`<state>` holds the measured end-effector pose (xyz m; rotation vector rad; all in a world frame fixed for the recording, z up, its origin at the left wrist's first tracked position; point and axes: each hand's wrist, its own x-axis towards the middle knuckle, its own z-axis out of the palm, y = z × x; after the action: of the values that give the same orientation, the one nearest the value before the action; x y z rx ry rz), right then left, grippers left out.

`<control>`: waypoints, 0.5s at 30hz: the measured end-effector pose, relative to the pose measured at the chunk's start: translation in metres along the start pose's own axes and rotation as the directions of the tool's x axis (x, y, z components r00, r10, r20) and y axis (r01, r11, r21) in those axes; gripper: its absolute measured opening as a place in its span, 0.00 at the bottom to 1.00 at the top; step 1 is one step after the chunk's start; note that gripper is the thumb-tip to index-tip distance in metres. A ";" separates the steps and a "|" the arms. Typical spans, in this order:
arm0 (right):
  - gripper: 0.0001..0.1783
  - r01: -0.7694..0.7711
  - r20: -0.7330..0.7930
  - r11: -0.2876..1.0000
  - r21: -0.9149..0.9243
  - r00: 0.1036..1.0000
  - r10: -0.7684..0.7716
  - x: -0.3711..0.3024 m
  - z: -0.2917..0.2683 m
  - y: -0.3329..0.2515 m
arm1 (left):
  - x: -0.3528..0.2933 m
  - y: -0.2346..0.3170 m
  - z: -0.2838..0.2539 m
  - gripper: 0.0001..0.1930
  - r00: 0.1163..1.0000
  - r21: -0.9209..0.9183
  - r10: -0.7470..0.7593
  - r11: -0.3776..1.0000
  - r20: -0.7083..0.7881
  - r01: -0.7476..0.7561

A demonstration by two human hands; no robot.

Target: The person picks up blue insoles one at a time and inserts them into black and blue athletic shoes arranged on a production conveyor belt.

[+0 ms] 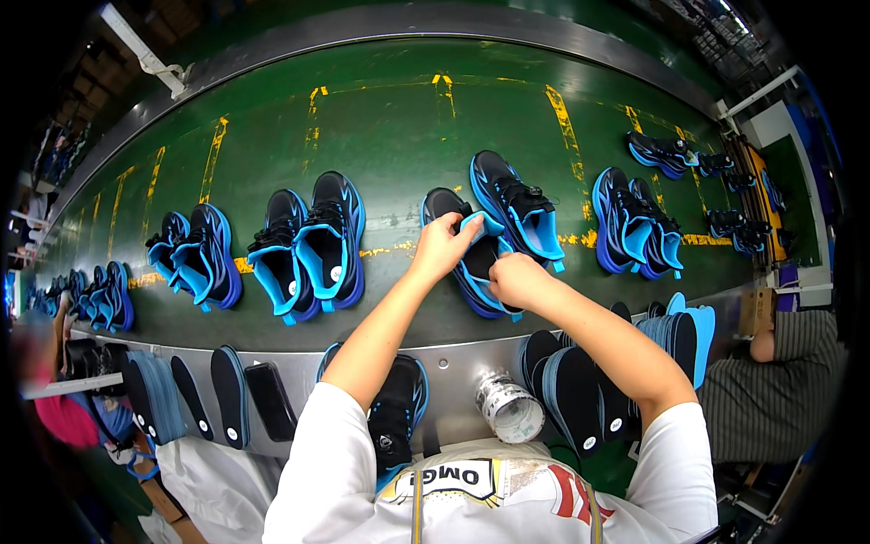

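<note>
Counted at the centre of the frame: one black-and-blue sneaker (pixel 478 265), lying on the green surface (pixel 390 136), and just beside, to the right, one matching sneaker (pixel 494 181). Counted also two pairs of sneakers (pixel 331 213) at left centre and one near pair (pixel 611 218) at right centre; further out, toward both edges, more shoes, too small for a sure count. In the lower frame, one smartphone (pixel 270 399), one transparent container (pixel 515 412) and many insoles (pixel 228 399), too overlapped for counting.

Pointing toe-first to the top of the frame, slightly left, with long axis from upper left to lower right. Placed between both grips: by the left grip (pixel 441 247), held narrowly at the blue lining of the opening; near the heel, touched by the right grip (pixel 518 279), curled narrow. Cannot tell what is inside those curled fingers.
</note>
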<state>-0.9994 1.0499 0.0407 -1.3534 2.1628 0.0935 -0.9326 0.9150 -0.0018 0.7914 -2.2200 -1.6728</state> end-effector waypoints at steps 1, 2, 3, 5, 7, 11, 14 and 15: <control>0.10 0.035 -0.053 0.999 -0.023 0.998 -0.036 0.001 0.003 -0.002 | 0.001 -0.001 -0.001 0.21 1.000 0.009 -0.001 1.000 0.023 0.001; 0.10 0.069 -0.105 0.996 -0.047 0.992 -0.074 0.003 0.009 -0.003 | 0.001 -0.003 -0.001 0.21 1.000 -0.012 -0.010 1.000 0.022 0.010; 0.09 0.102 -0.156 0.992 -0.073 0.981 -0.112 0.007 0.014 -0.005 | 0.001 -0.005 -0.001 0.21 1.000 -0.034 -0.018 0.999 0.021 0.019; 0.09 0.094 -0.228 0.992 -0.084 0.967 -0.111 0.021 0.029 0.001 | 0.002 -0.004 0.003 0.20 1.000 -0.063 -0.012 0.998 0.024 0.014; 0.09 0.085 -0.234 0.985 -0.149 0.965 -0.119 0.024 0.033 0.002 | 0.002 -0.005 0.005 0.20 1.000 -0.068 0.000 0.998 0.016 0.001; 0.11 0.099 -0.100 0.955 -0.280 0.986 -0.132 0.031 0.031 0.000 | 0.003 -0.010 0.002 0.19 0.999 -0.052 0.013 0.999 0.033 -0.012; 0.12 0.148 0.068 0.930 -0.335 0.989 -0.133 0.033 0.024 0.001 | 0.005 -0.016 0.002 0.18 0.997 -0.060 -0.002 0.998 0.077 0.006; 0.13 0.158 0.140 0.930 -0.332 0.983 -0.118 0.034 0.020 0.001 | 0.004 -0.015 0.002 0.18 0.995 -0.068 -0.011 0.998 0.096 0.018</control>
<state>-1.0025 1.0304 0.0069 -1.6439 2.0078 0.5027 -0.9331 0.9109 -0.0168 0.7265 -2.2102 -1.8191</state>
